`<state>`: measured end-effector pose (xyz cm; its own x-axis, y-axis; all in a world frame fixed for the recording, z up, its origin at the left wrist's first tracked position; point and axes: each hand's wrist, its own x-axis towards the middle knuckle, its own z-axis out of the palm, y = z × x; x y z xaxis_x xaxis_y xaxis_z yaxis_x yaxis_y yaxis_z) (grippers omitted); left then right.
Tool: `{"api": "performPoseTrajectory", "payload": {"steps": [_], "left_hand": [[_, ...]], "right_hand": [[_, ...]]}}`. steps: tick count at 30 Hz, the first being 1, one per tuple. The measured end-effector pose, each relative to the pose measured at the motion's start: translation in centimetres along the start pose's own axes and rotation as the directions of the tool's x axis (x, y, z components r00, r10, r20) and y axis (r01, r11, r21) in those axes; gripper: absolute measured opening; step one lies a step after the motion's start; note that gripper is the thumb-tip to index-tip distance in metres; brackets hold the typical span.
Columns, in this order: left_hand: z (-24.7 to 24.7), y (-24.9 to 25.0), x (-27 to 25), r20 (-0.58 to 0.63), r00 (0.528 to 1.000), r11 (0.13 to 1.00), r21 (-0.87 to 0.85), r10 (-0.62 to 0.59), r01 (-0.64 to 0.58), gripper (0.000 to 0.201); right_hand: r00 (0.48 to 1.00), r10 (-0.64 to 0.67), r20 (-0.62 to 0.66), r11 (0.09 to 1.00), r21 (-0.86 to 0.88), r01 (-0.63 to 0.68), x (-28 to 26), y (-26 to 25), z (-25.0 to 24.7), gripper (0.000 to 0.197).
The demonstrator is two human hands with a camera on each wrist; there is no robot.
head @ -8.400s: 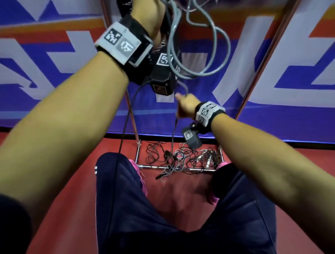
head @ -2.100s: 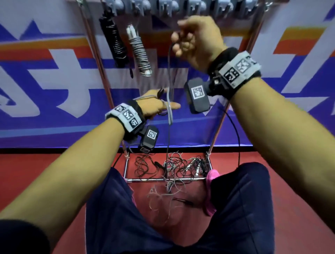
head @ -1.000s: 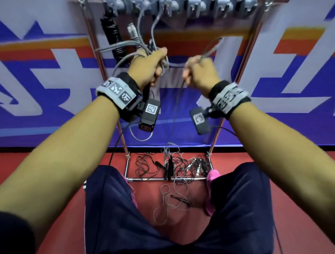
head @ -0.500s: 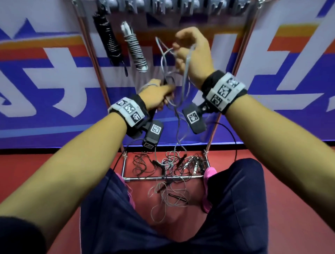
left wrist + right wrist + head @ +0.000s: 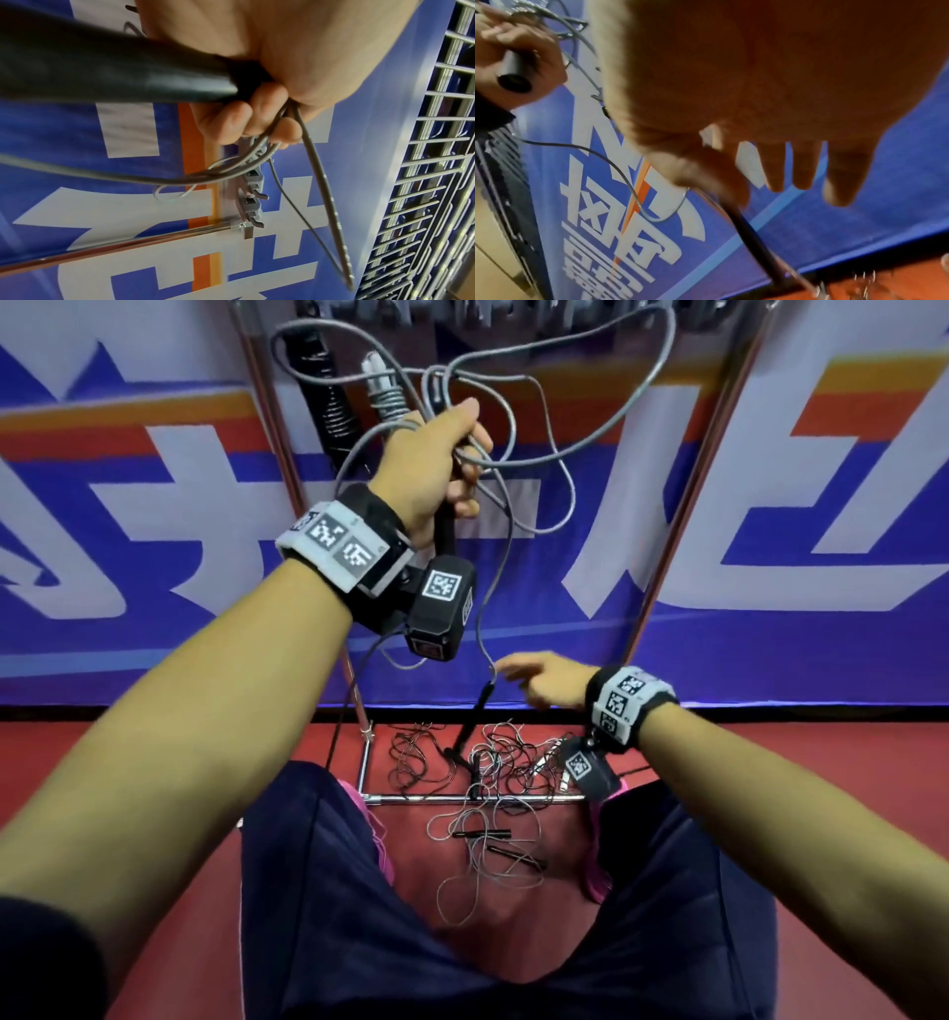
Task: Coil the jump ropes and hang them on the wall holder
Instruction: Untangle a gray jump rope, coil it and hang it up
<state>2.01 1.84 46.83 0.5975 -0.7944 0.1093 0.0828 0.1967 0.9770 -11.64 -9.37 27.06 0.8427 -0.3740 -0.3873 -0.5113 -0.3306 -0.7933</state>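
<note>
Left grip (image 5: 431, 454), raised near the grey hooked wall holder (image 5: 253, 178), is clenched around one black handle (image 5: 445, 531) and several loose, uneven loops of thin grey jump rope (image 5: 322, 192). Right grip (image 5: 552, 680), low with fingers spread and holding nothing, is just beside the rope's second black handle (image 5: 480, 706), which dangles; contact is unclear. Risks: the springy loops may slip or cross into a knot, and the hanging handle could snag the tangled pile of ropes (image 5: 488, 762) on the red floor
</note>
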Motion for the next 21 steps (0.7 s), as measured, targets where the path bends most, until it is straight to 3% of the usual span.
{"api": "performPoseTrajectory", "payload": {"steps": [2, 3, 5, 6, 8, 11, 12, 15, 17, 19, 21], "left_hand": [[0.1, 0.5, -0.2, -0.012, 1.0, 1.0, -0.022, 0.001, -0.001, 0.039], [0.1, 0.8, -0.3, -0.023, 1.0, 0.999, -0.036, 0.004, -0.005, 0.038], [0.0, 1.3, -0.4, -0.049, 0.999, 0.997, -0.077, 0.014, -0.018, 0.038], [-0.2, 1.5, -0.5, -0.061, 0.998, 0.995, -0.096, 0.018, -0.024, 0.037], [-0.4, 1.9, -0.5, -0.072, 0.997, 0.993, -0.111, 0.021, -0.029, 0.037], [-0.6, 2.2, -0.6, -0.075, 0.997, 0.993, -0.11, 0.026, -0.034, 0.037], [-0.6, 2.2, -0.6, -0.075, 0.997, 0.993, -0.116, 0.029, -0.037, 0.037], [-0.8, 2.2, -0.4, -0.101, 0.994, 0.99, -0.129, 0.039, -0.052, 0.036], [-1.1, 1.9, -0.1, -0.12, 0.992, 0.991, -0.127, 0.034, -0.049, 0.036], [-1.4, 1.2, 0.2, -0.133, 0.991, 0.992, -0.12, 0.01, -0.027, 0.037], [-1.9, 0.0, 0.4, -0.145, 0.989, 0.994, -0.107, -0.029, 0.013, 0.037]], "right_hand": [[0.982, -0.034, 0.184, 0.999, -0.004, 0.035, 0.0, 0.8, 2.8, 0.06], [0.977, -0.053, 0.205, 0.999, 0.023, 0.049, 0.3, 1.0, 4.4, 0.049], [0.99, -0.076, 0.118, 0.992, 0.113, 0.062, 1.2, 1.0, 7.4, 0.024], [0.996, -0.07, 0.056, 0.982, 0.179, 0.059, 1.6, 0.9, 8.3, 0.024], [0.999, -0.034, -0.031, 0.954, 0.298, 0.041, 2.5, 0.4, 8.8, 0.049], [0.995, -0.099, 0.023, 0.952, 0.293, 0.087, 3.2, -1.1, 8.4, 0.086], [0.992, -0.122, 0.036, 0.964, 0.242, 0.11, 3.3, -1.7, 8.4, 0.079], [0.989, -0.13, 0.074, 0.986, 0.118, 0.121, 3.7, -2.8, 8.6, 0.013], [0.994, -0.074, 0.077, 0.991, 0.117, 0.064, 3.7, -2.6, 8.6, 0.021], [0.998, 0.001, 0.068, 0.976, 0.219, -0.016, 3.3, -2.6, 7.9, 0.022], [0.996, -0.007, 0.084, 0.941, 0.337, -0.022, 2.1, -3.4, 6.9, 0.022]]}}
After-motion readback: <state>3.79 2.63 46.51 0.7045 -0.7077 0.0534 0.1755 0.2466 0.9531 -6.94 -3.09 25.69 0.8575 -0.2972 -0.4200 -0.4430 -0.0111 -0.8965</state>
